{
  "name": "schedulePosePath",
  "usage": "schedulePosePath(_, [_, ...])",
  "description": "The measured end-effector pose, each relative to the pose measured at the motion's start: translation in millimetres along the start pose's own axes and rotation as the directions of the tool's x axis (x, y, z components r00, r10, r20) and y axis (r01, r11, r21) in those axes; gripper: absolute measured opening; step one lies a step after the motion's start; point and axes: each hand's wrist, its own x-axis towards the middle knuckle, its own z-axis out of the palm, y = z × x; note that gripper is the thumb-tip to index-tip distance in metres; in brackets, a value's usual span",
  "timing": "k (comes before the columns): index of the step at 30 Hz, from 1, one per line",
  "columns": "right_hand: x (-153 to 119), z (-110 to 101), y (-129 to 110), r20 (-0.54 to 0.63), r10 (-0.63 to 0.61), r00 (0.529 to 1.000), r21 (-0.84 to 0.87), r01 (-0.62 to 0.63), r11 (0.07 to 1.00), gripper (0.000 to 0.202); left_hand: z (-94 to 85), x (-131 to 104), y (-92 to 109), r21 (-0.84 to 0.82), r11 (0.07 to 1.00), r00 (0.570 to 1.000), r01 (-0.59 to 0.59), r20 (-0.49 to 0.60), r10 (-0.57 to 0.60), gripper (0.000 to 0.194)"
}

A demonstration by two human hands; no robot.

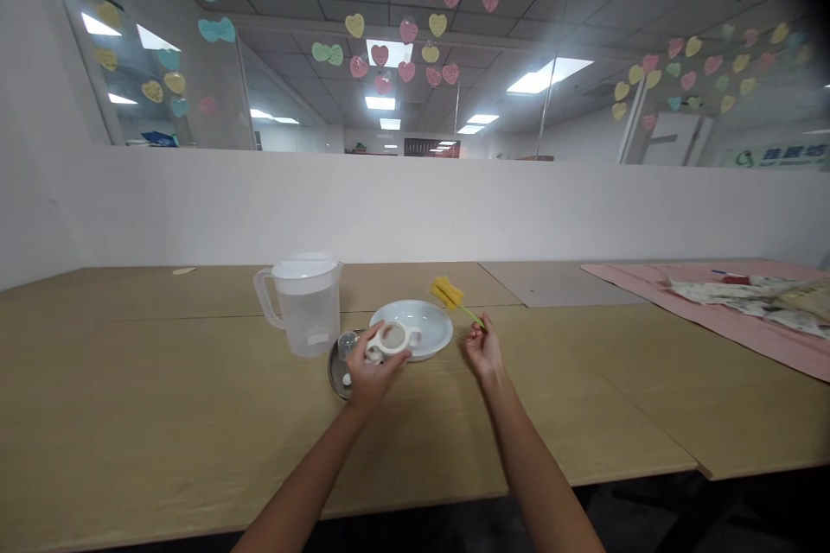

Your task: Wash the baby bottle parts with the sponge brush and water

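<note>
My left hand (pixel 371 373) grips a white two-handled ring (pixel 393 337), which looks like the collar of a baby bottle, above the near rim of a white bowl (pixel 430 349). To the right of the bowl, my right hand (pixel 485 347) is closed on the thin green handle of a yellow sponge brush (pixel 447 292). The brush's sponge head points up and left, over the bowl's far right side. Partly behind my left hand lies a round metal tray (pixel 335 373) with a clear dome-shaped cap (pixel 347 345) and a small white piece (pixel 347 379).
A clear plastic pitcher (pixel 311 315) with a lid stands left of the bowl, its handle to the left. A pink cloth (pixel 632 288) with patterned fabric (pixel 745 298) covers the table's right end. A low white wall (pixel 454 212) with glass above rises behind the wooden table (pixel 162 415).
</note>
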Motion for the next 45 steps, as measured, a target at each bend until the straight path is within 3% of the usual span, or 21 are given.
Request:
schedulePosePath(2, [-5,6,0,0.015,0.073,0.997,0.087,-0.074,0.993,0.017,-7.6,10,-8,0.148,0.978,0.988,-0.149,-0.017,0.153,0.048])
schedulePosePath(5, [-11,15,4,0.101,0.154,0.983,0.004,-0.155,0.988,0.017,-13.9,20,-18,0.262,0.899,0.936,-0.350,0.057,0.347,0.043])
schedulePosePath(9, [-13,17,12,0.230,0.186,0.955,-0.179,-0.147,0.973,0.023,-16.1,26,-25,0.381,0.823,0.904,-0.420,0.094,0.418,0.041])
schedulePosePath(15, [-6,8,13,0.333,0.136,0.933,-0.265,-0.046,0.963,0.030,-19.3,28,-28,0.483,0.678,0.820,-0.554,0.174,0.546,0.035])
schedulePosePath(18, [-5,6,12,0.333,0.128,0.934,-0.295,-0.026,0.955,0.031,-19.4,27,-28,0.502,0.630,0.793,-0.593,0.229,0.564,0.034])
schedulePosePath(22, [-9,8,12,0.324,0.166,0.931,-0.326,-0.054,0.944,0.032,-18.6,25,-26,0.523,0.607,0.792,-0.598,0.267,0.549,0.033])
schedulePosePath(29, [-23,21,14,0.367,0.273,0.890,-0.453,-0.085,0.887,0.035,-16.2,22,-22,0.536,0.569,0.773,-0.623,0.316,0.550,0.030])
schedulePosePath(34, [-29,28,17,0.400,0.334,0.854,-0.530,-0.082,0.844,0.034,-10.6,19,-17,0.497,0.542,0.728,-0.677,0.348,0.591,0.031])
schedulePosePath(39, [-21,22,15,0.340,0.248,0.907,-0.388,-0.105,0.916,0.034,-13.0,23,-18,0.517,0.568,0.760,-0.640,0.321,0.565,0.032])
schedulePosePath(45, [-11,14,12,0.308,0.224,0.925,-0.297,-0.130,0.946,0.030,-19.2,27,-20,0.544,0.577,0.787,-0.609,0.328,0.522,0.031])
